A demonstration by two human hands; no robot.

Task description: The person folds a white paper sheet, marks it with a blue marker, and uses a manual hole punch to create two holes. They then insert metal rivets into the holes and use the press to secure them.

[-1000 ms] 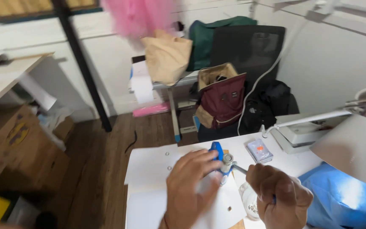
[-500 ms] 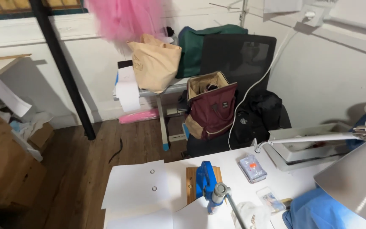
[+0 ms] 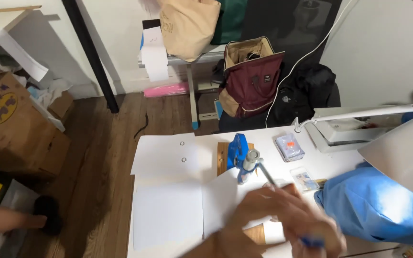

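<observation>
**Bench Vise and Hand Tool: Position and Handling**

White surface [image 3: 340,165] occupies the lower right of the head view, with wooden flooring to its left and a maroon backpack [image 3: 254,79] standing open beyond its far edge. Loose white paper sheets [image 3: 168,215] cover the near-left part of the surface.

A small blue vise [image 3: 239,152] stands upright on a wooden board [image 3: 222,157] near the middle of the surface. A metal rod [image 3: 266,174] runs from its silver cylindrical part toward the hands. Judged from its build, the vise is rigid and fairly heavy for its size; take hold at the blue body, not at the rod. The paper is light and will slide readily.

The right hand [image 3: 311,224] is motion-blurred at the lower edge, fingers curled around a thin blue-handled tool [image 3: 311,242]; the grip appears closed on it. The left hand [image 3: 259,217] lies just beside it, over the paper; whether its grip is apart or together cannot be told.

A blue cloth [image 3: 378,210] lies to the right, under a white lamp shade [image 3: 405,153]. Another person's hand [image 3: 5,220] reaches in at floor level, far left.
</observation>
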